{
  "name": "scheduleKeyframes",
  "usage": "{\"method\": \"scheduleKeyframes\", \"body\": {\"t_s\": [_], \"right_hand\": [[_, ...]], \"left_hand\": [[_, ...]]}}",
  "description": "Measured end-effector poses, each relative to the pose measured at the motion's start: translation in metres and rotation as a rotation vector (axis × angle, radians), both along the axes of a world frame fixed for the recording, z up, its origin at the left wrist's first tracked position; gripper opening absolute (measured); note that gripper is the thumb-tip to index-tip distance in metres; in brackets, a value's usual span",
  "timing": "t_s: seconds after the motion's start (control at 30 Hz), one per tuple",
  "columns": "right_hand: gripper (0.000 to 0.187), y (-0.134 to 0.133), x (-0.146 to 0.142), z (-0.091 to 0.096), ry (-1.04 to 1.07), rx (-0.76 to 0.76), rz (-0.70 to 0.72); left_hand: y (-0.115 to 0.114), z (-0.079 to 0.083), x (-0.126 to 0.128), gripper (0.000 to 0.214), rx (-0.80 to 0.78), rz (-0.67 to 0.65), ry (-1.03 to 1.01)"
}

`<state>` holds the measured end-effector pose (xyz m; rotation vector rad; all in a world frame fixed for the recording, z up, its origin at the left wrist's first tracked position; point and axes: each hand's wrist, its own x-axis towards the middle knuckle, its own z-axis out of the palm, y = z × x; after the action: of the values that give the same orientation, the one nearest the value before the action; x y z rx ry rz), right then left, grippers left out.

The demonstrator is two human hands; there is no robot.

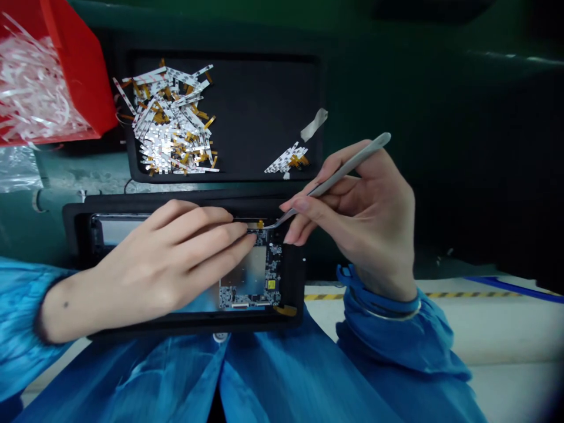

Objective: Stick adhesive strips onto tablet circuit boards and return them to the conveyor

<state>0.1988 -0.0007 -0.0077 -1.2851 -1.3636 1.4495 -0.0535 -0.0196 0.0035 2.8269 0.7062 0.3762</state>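
My left hand (171,264) lies across a dark-framed tablet-like device (185,326), its fingertips on the upper edge of the exposed circuit board (271,264). Whatever lies under those fingertips is hidden. My right hand (361,217) grips steel tweezers (339,176), their bent tip almost meeting a small amber tab (260,224) at the board's top edge. A silver shield plate (247,271) covers the board's middle. Above the device, a black tray (259,106) holds a large pile of silver-and-amber strips (170,123) and a smaller pile (287,160).
A red bin (74,70) full of white shredded film (30,88) stands at the upper left. A grey strip (314,124) lies in the black tray. Blue sleeves cover both forearms. Yellow-and-black tape (374,295) runs along the white bench to the right.
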Motion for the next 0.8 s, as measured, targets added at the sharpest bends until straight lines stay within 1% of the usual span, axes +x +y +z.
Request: {"method": "scheduleKeyframes", "body": {"t_s": [0.1, 0.27, 0.43, 0.5, 0.6, 0.67, 0.77, 0.8], "right_hand": [[0.032, -0.002, -0.001, 0.001, -0.044, 0.022, -0.020], [0.030, -0.003, -0.001, 0.003, -0.081, 0.084, 0.005], [0.029, -0.001, 0.001, 0.002, -0.051, 0.081, 0.041], [0.030, -0.001, 0.000, 0.001, -0.059, 0.075, 0.031], [0.031, -0.003, -0.002, 0.003, -0.074, 0.097, 0.008], [0.028, -0.007, -0.002, 0.006, -0.051, 0.131, -0.039], [0.013, -0.026, 0.008, 0.011, 0.032, 0.226, -0.214], [0.015, -0.036, 0.013, 0.013, 0.050, 0.248, -0.270]], "left_hand": [[0.000, 0.001, 0.001, 0.037, -0.004, 0.010, 0.015], [0.000, 0.000, 0.004, 0.035, 0.020, 0.020, 0.022], [0.001, -0.003, 0.005, 0.035, 0.013, 0.020, 0.041], [0.001, -0.002, 0.005, 0.036, 0.062, 0.003, 0.057], [-0.001, 0.001, 0.005, 0.032, 0.190, -0.046, 0.113], [0.000, 0.002, 0.005, 0.029, 0.272, -0.096, 0.143], [0.003, 0.001, 0.005, 0.033, 0.310, -0.106, 0.148], [0.004, 0.000, 0.005, 0.035, 0.301, -0.096, 0.142]]}}
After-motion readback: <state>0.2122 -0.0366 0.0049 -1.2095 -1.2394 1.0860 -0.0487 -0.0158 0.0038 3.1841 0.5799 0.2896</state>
